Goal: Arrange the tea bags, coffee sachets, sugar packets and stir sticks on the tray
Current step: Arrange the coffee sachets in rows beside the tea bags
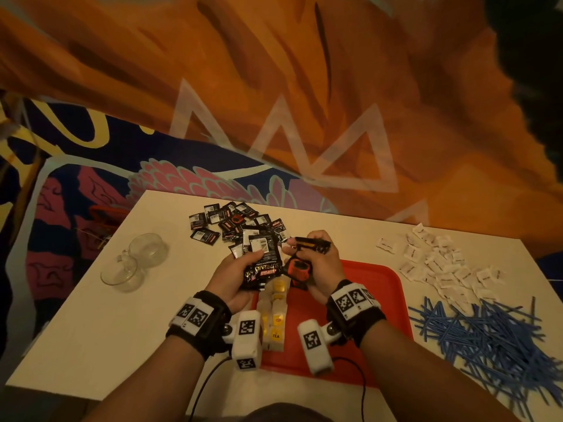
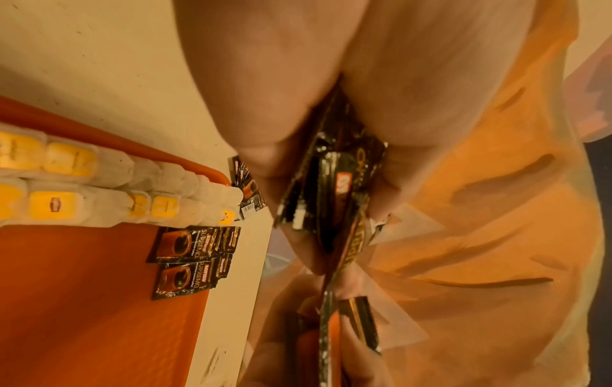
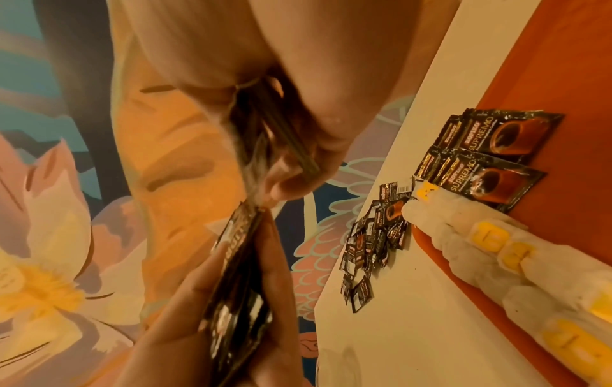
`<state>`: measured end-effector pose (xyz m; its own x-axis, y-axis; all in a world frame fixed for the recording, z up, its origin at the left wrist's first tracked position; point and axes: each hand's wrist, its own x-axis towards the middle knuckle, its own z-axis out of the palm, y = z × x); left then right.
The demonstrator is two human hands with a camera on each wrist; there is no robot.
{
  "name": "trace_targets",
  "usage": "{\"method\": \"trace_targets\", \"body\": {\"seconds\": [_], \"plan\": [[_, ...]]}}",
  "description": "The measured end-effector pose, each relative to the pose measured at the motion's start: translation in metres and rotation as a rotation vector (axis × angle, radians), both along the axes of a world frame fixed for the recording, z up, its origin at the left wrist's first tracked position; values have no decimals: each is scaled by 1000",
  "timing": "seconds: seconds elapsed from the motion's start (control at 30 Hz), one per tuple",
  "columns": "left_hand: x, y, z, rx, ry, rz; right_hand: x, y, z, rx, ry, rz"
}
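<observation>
Above the red tray (image 1: 380, 287), my left hand (image 1: 234, 275) grips a stack of black coffee sachets (image 1: 262, 263). My right hand (image 1: 316, 263) holds a few more sachets (image 1: 310, 245) beside it. Both stacks show edge-on in the left wrist view (image 2: 331, 199) and the right wrist view (image 3: 265, 136). Two rows of tea bags (image 1: 275, 318) with yellow tags lie along the tray's left side (image 2: 86, 183) (image 3: 496, 251). Two short rows of sachets (image 2: 188, 261) (image 3: 490, 157) lie at the tray's far edge. Loose sachets (image 1: 231, 222) are heaped on the table beyond.
White sugar packets (image 1: 438, 263) are scattered at the right of the white table (image 1: 122, 324). Blue stir sticks (image 1: 493, 336) are piled at the near right. Two glass cups (image 1: 134, 263) lie at the left. Wrist cables hang near the front edge.
</observation>
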<state>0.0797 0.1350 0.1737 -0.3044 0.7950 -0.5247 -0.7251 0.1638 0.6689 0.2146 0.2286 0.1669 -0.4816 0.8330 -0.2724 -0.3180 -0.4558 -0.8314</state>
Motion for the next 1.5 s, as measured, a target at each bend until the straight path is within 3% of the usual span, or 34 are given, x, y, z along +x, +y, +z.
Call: {"method": "trace_targets", "body": {"seconds": [0.07, 0.33, 0.57, 0.7, 0.83, 1.0, 1.1, 1.2, 1.3, 1.43, 1.5], "plan": [[-1, -1, 0, 8, 22, -7, 2, 3, 3, -3, -12, -7], [9, -4, 2, 91, 58, -36, -4, 4, 1, 169, -430, 282], [7, -5, -2, 23, 26, -16, -2, -4, 3, 322, -487, 252], [3, -6, -6, 2, 38, 0, -1, 2, 7, 575, -634, 71], [1, -6, -4, 4, -25, -9, 3, 9, 22, 869, -599, -33], [2, -2, 2, -3, -178, -42, 0, 7, 12, 1240, -661, 114], [1, -3, 1, 19, -255, -40, 4, 12, 4, 1283, -710, 213], [0, -4, -5, 35, -140, -73, 5, 15, 2, 1311, -787, 311], [1, -2, -9, 47, 16, -52, 3, 12, 0, 1187, -702, 288], [1, 4, -10, 104, 53, 4, -1, 4, 6, 461, -397, 109], [4, 5, -9, 158, 88, -26, -5, 2, 4, 244, -356, 125]]}}
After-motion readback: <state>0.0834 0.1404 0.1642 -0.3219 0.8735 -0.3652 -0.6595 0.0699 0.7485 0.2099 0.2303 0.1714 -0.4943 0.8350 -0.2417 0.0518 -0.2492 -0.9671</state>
